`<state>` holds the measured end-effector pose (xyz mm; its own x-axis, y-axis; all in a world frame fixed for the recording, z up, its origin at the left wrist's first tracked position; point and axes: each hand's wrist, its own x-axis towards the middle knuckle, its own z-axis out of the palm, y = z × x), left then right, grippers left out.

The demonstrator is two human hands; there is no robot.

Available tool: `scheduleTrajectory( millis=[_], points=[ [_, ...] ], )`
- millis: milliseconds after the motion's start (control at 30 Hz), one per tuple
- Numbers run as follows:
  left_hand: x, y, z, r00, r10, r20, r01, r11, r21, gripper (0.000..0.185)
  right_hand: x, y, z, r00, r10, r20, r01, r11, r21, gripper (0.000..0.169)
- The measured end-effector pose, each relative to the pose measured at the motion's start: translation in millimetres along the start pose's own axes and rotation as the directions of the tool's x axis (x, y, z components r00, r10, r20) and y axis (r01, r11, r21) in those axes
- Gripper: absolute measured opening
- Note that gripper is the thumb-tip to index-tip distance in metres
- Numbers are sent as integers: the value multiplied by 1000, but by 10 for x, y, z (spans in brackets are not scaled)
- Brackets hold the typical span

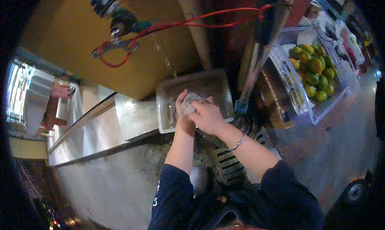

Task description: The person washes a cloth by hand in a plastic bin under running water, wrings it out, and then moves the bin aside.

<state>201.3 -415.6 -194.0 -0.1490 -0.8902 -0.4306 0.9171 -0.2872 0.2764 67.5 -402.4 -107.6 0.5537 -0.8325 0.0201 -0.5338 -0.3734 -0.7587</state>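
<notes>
Over a pale rectangular plastic basin (195,76), both of my hands press together around a crumpled whitish wad (189,103). Blur hides whether it is cloth, scrubber or film. My left hand (181,111) cups it from the left, partly hidden behind the wad. Across its right side lie the fingers of my right hand (209,117), whose wrist wears a thin metal bracelet (237,142). A metal tap (115,34) juts out above, and a thin broken stream of water (168,64) falls from it toward the basin's back left.
A red cord (192,21) runs from the tap's lever to a post. Left of the basin stretches a metal counter (135,115). On the right, a plastic crate (314,118) of green citrus fruit (315,66) stands beside a cardboard box (275,106). A slotted drain grate (230,163) lies below my arms.
</notes>
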Motion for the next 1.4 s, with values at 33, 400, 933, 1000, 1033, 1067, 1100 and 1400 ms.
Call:
scheduleTrajectory(
  millis=[33, 400, 933, 1000, 1033, 1067, 1100, 1400],
  points=[
    [34, -12, -32, 995, 93, -42, -92, 995, 22, 39, -17, 40, 46, 994, -72, -78, 74, 997, 25, 25],
    [-54, -509, 275, 969, 129, -212, -140, 989, -38, 62, 480, 302, 84, 978, 188, -88, -208, 878, -432, 33],
    [98, 653, -1630, 708, 697, 112, -99, -60, 993, 27, 504, 422, 339, 940, 131, 315, 224, 458, -860, 30],
    [177, 333, -1398, 835, 530, 149, 9, -284, 959, 26, 425, 594, 218, 923, 214, 321, 202, 442, -874, 29],
    [188, 181, -1054, 890, 423, 172, 7, -389, 921, 26, 355, 676, 86, 913, 264, 312, 179, 428, -886, 28],
    [166, 213, -847, 907, 372, 197, -6, -457, 890, 26, 318, 763, 73, 941, 218, 259, 143, 437, -888, 28],
    [142, 338, -785, 894, 391, 219, 0, -488, 873, 26, 307, 863, 142, 965, 157, 212, 119, 456, -882, 27],
    [381, 852, -1115, 782, 575, -240, 1, 384, 923, 44, 356, 1094, 498, 999, 34, 27, -4, 698, -716, 28]
  ],
)
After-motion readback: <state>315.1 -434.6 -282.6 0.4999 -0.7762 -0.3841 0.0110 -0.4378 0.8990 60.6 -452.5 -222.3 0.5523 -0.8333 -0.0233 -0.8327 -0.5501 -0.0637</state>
